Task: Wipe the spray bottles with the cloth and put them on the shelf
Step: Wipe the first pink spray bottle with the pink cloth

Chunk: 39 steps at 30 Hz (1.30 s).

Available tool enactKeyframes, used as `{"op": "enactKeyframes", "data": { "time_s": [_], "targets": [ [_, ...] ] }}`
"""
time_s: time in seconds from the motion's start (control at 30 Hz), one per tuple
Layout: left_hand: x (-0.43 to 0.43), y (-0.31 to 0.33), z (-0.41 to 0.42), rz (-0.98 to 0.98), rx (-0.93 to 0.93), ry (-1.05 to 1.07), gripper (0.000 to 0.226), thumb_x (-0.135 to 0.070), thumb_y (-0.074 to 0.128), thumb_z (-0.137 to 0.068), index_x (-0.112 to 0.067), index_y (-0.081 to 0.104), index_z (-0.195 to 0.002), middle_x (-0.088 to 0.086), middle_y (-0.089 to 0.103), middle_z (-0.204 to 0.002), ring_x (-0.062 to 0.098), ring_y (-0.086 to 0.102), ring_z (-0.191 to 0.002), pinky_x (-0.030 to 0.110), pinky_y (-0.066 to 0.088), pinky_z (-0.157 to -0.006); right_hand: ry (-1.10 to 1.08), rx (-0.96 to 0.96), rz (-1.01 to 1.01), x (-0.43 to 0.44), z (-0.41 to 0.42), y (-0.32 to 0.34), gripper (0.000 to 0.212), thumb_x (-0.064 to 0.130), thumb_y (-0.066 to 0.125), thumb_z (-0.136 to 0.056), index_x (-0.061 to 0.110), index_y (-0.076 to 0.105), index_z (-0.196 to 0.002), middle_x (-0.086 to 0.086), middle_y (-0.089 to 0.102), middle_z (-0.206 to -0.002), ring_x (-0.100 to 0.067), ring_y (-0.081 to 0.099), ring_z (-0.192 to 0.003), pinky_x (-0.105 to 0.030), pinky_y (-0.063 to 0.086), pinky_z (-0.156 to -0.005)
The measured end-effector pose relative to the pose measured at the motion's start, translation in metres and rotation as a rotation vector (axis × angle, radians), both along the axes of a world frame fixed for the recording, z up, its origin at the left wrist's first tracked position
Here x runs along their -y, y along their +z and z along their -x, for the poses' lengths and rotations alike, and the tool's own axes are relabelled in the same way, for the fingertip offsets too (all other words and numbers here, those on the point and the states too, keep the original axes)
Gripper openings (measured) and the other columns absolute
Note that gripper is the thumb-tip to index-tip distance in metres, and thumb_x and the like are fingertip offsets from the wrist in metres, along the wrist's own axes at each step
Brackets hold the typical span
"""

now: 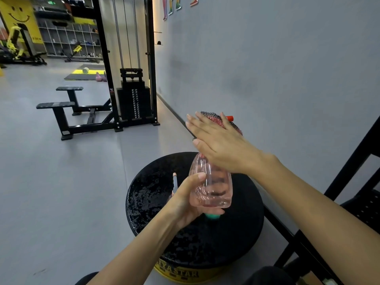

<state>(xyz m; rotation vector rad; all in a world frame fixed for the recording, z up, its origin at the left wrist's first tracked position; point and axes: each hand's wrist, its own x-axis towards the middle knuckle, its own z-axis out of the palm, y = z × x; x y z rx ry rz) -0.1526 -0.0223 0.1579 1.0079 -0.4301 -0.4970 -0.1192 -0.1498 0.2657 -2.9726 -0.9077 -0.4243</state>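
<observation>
Here the spray bottle (211, 188) is held above the black stool (154, 192) by the left hand (185, 200) — grip closed round its body; the cloth (213, 118), pressed under the flat right hand (222, 147), is best drawn down while the bottle is turned.

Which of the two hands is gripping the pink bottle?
The left hand: its fingers curl round the bottle, while the right hand lies flat, fingers straight, on the cloth over the bottle's top.
</observation>
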Motion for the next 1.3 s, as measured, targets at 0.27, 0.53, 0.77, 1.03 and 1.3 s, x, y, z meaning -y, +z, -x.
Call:
{"op": "enactKeyframes", "data": {
  "time_s": [0.27, 0.53, 0.77, 1.03, 1.3],
  "targets": [
    [0.005, -0.003, 0.003, -0.039, 0.014, -0.005, 0.074, -0.061, 0.084, -0.051, -0.024, 0.07, -0.113, 0.013, 0.07, -0.11, 0.029, 0.07, -0.091, 0.038, 0.061, -0.063, -0.114, 0.018, 0.018, 0.004, -0.017, 0.003, 0.055, 0.036, 0.015, -0.104, 0.018, 0.003, -0.155, 0.005, -0.007, -0.163, -0.007, -0.012, -0.148, -0.041, -0.016, -0.117],
    [0.007, -0.003, 0.003, -0.02, 0.014, 0.013, 0.068, -0.061, 0.083, -0.052, -0.026, 0.073, -0.109, 0.013, 0.071, -0.109, 0.03, 0.07, -0.093, 0.039, 0.061, -0.064, -0.042, 0.015, 0.048, 0.004, -0.004, -0.002, 0.055, 0.036, 0.015, -0.104, 0.021, 0.002, -0.155, 0.009, -0.009, -0.162, -0.004, -0.016, -0.146, -0.041, -0.015, -0.119],
    [0.006, -0.005, 0.004, -0.02, 0.004, 0.017, 0.073, -0.063, 0.083, -0.049, -0.022, 0.073, -0.109, 0.014, 0.071, -0.108, 0.028, 0.071, -0.09, 0.037, 0.06, -0.061, -0.164, 0.047, -0.032, 0.009, -0.019, 0.0, 0.057, 0.04, 0.015, -0.104, 0.018, 0.002, -0.155, 0.004, -0.007, -0.163, -0.008, -0.014, -0.148, -0.044, -0.016, -0.118],
    [0.001, -0.005, 0.004, -0.019, 0.02, 0.005, 0.067, -0.063, 0.081, -0.054, -0.026, 0.073, -0.11, 0.012, 0.071, -0.108, 0.028, 0.07, -0.093, 0.038, 0.061, -0.064, -0.091, 0.051, -0.036, 0.01, -0.006, -0.008, 0.055, 0.04, 0.012, -0.104, 0.022, -0.001, -0.155, 0.009, -0.01, -0.162, -0.004, -0.016, -0.146, -0.04, -0.016, -0.118],
    [0.005, -0.008, 0.008, -0.024, 0.006, -0.003, 0.074, -0.063, 0.082, -0.054, -0.021, 0.07, -0.113, 0.017, 0.069, -0.111, 0.031, 0.069, -0.091, 0.037, 0.061, -0.064, -0.215, 0.081, -0.073, 0.019, -0.015, -0.003, 0.057, 0.039, 0.012, -0.104, 0.017, 0.001, -0.155, 0.002, -0.007, -0.163, -0.011, -0.015, -0.148, -0.042, -0.014, -0.118]
  ]
}}
